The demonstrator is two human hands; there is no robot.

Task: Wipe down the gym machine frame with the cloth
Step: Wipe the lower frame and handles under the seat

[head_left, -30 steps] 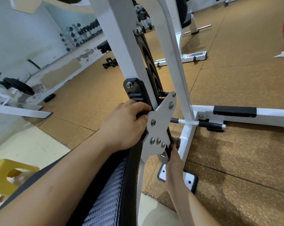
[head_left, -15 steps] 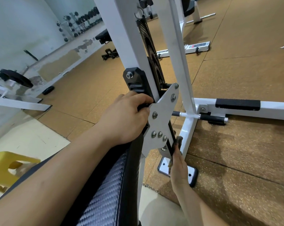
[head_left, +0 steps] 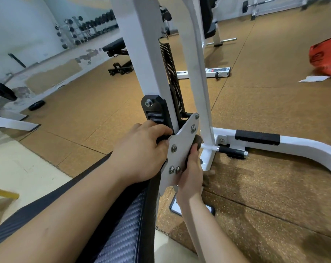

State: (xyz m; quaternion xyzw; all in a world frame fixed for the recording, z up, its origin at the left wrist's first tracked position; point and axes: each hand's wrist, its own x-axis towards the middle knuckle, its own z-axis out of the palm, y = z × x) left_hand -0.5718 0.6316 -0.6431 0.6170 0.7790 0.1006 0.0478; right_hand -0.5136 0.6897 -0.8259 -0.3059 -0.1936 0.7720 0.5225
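Note:
The white gym machine frame rises through the middle of the view, with a black spring and a grey metal bracket plate bolted at its foot. My left hand grips the black part of the machine just left of the plate. My right hand reaches up behind the plate's right edge and holds a small dark cloth against the frame there. Most of the cloth is hidden by the plate and my fingers.
A black padded seat lies under my arms. The white base rail with a black foot pad curves off to the right. A bench and a dumbbell rack stand at the back left, a red bag at the right.
My right hand has moved up from the plate's lower edge to behind its right side, carrying the cloth with it. My left hand has kept its grip.

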